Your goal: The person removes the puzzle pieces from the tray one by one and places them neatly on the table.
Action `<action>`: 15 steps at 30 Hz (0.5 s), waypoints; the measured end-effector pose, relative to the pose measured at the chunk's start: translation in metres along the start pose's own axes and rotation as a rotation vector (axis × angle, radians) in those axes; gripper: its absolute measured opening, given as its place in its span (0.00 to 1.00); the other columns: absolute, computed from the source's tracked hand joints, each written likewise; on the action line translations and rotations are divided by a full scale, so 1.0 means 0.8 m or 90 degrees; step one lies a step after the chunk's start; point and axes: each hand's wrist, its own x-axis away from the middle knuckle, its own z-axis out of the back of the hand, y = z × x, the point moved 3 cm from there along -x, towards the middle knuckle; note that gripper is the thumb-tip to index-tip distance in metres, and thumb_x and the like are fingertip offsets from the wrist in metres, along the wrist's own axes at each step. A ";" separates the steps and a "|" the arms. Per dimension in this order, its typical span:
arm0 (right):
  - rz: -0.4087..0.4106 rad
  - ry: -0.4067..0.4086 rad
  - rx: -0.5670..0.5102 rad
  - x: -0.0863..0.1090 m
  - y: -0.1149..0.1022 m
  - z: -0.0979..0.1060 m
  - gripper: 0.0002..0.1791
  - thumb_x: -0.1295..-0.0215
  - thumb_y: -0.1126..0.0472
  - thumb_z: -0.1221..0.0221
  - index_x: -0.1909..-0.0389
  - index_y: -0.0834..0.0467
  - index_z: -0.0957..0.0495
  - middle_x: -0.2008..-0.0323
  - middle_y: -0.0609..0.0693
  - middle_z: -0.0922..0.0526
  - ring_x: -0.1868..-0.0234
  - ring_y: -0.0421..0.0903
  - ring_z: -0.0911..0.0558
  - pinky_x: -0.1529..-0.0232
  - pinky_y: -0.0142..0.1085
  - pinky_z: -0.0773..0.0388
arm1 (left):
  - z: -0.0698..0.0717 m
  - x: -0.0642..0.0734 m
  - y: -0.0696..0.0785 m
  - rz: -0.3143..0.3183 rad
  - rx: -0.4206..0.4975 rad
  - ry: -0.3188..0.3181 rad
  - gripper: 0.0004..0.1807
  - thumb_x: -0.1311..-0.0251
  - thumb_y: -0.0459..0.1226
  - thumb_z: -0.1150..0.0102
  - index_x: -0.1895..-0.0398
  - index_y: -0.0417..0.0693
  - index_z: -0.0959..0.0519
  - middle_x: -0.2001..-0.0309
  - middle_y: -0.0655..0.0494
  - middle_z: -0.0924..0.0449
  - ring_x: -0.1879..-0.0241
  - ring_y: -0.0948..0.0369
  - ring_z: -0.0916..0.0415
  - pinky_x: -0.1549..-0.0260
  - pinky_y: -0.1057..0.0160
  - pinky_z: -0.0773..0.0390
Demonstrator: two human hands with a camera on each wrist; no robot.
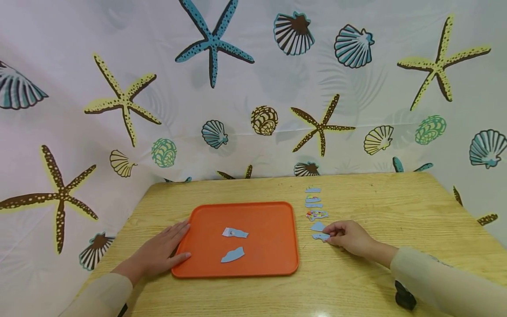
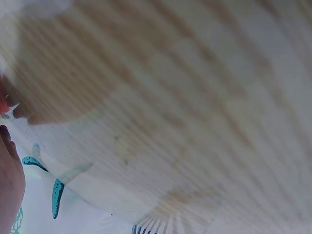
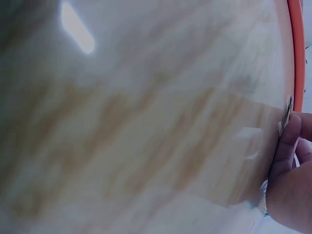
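Note:
My left hand (image 1: 160,248) rests with straight fingers on the left rim of an orange tray (image 1: 273,264). Two light blue cut card pieces lie in the tray: an upper one (image 1: 239,234) with a pale printed end, and a lower curved one (image 1: 233,255). Right of the tray, my right hand (image 1: 350,240) pinches a small light blue card piece (image 1: 319,237) between thumb and fingers, close to the table. The right wrist view shows this card piece (image 3: 286,117) edge-on at the fingertips. Just behind it lies another blue card piece (image 1: 317,226), partly beside the fingers.
A column of card pieces continues back along the tray's right side, including a multicoloured one (image 1: 317,215) and several blue ones, the farthest card piece (image 1: 313,190) near the back. The wooden table (image 1: 396,207) meets a curtain (image 1: 245,149) printed with shells and starfish.

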 end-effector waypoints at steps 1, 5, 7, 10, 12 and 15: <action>-0.001 0.001 -0.001 0.000 0.000 0.000 0.10 0.38 0.69 0.38 0.56 0.67 0.19 0.69 0.52 0.24 0.74 0.44 0.28 0.78 0.32 0.26 | 0.000 0.000 0.000 0.000 0.000 0.000 0.48 0.34 0.65 0.58 0.24 0.41 0.49 0.24 0.47 0.51 0.27 0.49 0.52 0.32 0.45 0.47; -0.004 0.004 -0.003 -0.001 0.001 0.001 0.10 0.38 0.69 0.38 0.56 0.67 0.19 0.69 0.52 0.24 0.73 0.45 0.27 0.77 0.32 0.26 | -0.001 0.000 0.000 0.000 0.001 0.000 0.48 0.34 0.65 0.58 0.24 0.41 0.49 0.24 0.48 0.51 0.27 0.50 0.53 0.32 0.45 0.48; -0.007 0.004 -0.004 -0.001 0.001 0.002 0.11 0.38 0.69 0.38 0.55 0.67 0.19 0.68 0.52 0.23 0.73 0.45 0.27 0.77 0.32 0.25 | 0.000 0.000 0.000 0.001 0.003 0.001 0.48 0.34 0.65 0.58 0.24 0.41 0.49 0.24 0.48 0.52 0.27 0.51 0.53 0.32 0.45 0.49; -0.013 -0.001 -0.012 -0.001 0.000 0.003 0.11 0.37 0.70 0.38 0.55 0.68 0.19 0.67 0.53 0.23 0.73 0.45 0.27 0.77 0.33 0.25 | 0.001 0.001 0.003 -0.004 0.008 0.004 0.47 0.34 0.64 0.57 0.24 0.40 0.49 0.24 0.47 0.51 0.27 0.50 0.52 0.32 0.45 0.49; -0.017 -0.002 -0.016 0.000 -0.002 0.003 0.11 0.37 0.70 0.38 0.54 0.68 0.20 0.67 0.53 0.23 0.73 0.45 0.27 0.77 0.33 0.25 | 0.002 0.001 0.004 -0.005 0.009 0.003 0.47 0.34 0.64 0.58 0.24 0.40 0.48 0.24 0.47 0.51 0.27 0.49 0.52 0.32 0.44 0.48; -0.018 -0.004 -0.015 0.001 -0.005 0.004 0.11 0.37 0.70 0.39 0.54 0.68 0.20 0.67 0.53 0.22 0.73 0.45 0.27 0.77 0.33 0.25 | 0.003 0.001 0.005 -0.006 0.012 0.004 0.47 0.34 0.64 0.57 0.24 0.40 0.48 0.25 0.47 0.51 0.27 0.49 0.52 0.32 0.44 0.48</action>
